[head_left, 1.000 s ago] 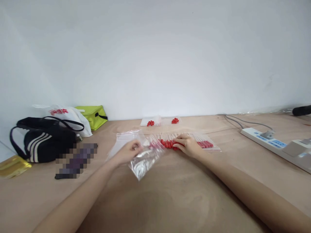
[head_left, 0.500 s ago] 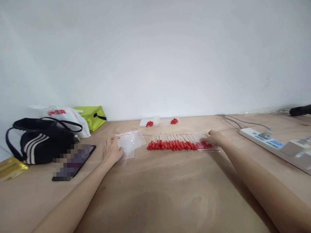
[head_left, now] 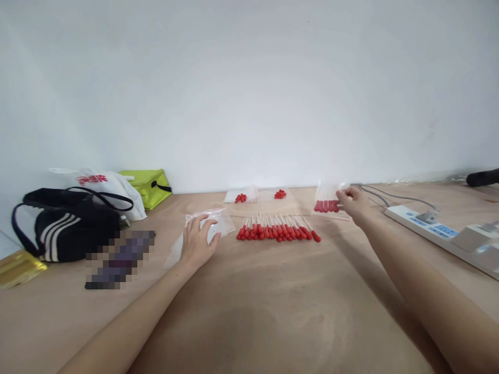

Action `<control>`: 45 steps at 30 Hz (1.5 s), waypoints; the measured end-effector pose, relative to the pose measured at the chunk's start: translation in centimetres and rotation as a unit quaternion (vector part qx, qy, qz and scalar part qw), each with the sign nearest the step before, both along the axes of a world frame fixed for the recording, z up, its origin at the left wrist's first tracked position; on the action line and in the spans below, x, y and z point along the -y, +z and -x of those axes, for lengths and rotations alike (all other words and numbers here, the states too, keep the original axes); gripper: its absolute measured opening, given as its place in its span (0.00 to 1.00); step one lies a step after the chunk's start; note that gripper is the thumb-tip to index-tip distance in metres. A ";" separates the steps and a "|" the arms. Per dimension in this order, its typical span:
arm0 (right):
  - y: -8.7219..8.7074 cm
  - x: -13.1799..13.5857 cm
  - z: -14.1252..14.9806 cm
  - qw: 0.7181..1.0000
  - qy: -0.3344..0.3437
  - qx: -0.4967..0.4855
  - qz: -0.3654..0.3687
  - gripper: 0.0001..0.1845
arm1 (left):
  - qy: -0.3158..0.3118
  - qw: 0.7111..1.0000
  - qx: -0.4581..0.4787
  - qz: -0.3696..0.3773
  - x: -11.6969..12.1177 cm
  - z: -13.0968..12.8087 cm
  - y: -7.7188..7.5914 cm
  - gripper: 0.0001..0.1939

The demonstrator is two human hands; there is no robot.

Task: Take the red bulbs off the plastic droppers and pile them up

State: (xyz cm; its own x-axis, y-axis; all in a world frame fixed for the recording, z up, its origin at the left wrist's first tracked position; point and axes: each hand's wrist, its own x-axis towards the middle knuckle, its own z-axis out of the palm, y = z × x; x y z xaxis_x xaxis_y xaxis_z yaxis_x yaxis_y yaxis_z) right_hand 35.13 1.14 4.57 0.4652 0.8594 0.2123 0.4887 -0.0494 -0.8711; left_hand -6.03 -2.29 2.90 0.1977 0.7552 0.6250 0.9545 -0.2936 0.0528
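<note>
Bag (head_left: 327, 194), one, clamped at nine o'clock of your right hand (head_left: 354, 201).
About five red tips (head_left: 326, 206) inside; your left hand (head_left: 196, 243) is open.

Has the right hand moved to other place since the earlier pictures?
Yes. Judged against the white power strip, the right hand has moved rightward, closer to it, from over the row of red-tipped sticks.

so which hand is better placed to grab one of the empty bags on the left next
Left, I'd say: the left hand is at the empty bags with its fingers open, while the right hand holds the filled bag, well off to the right.
</note>
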 end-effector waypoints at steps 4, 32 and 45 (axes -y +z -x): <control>1.3 1.3 3.7 0.959 0.206 -0.167 -0.103 0.18 | -0.077 0.994 0.057 -0.049 0.3 -1.0 0.4 0.11; -4.9 10.3 10.5 0.948 0.250 0.195 0.028 0.24 | -0.305 0.879 -0.079 0.358 7.1 -5.9 0.4 0.26; -3.0 11.1 15.8 0.949 0.279 0.098 0.109 0.13 | -0.126 0.961 -0.049 0.242 7.3 -5.1 -2.1 0.22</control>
State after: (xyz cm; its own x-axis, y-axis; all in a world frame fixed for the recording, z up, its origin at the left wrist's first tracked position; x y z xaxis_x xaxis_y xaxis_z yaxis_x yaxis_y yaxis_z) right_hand 19.34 -9.98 1.55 -0.1046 0.9939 0.0360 0.6431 0.0952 -0.7598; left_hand -0.90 -9.58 0.81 0.4528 0.8730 0.1811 0.8632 -0.4801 0.1559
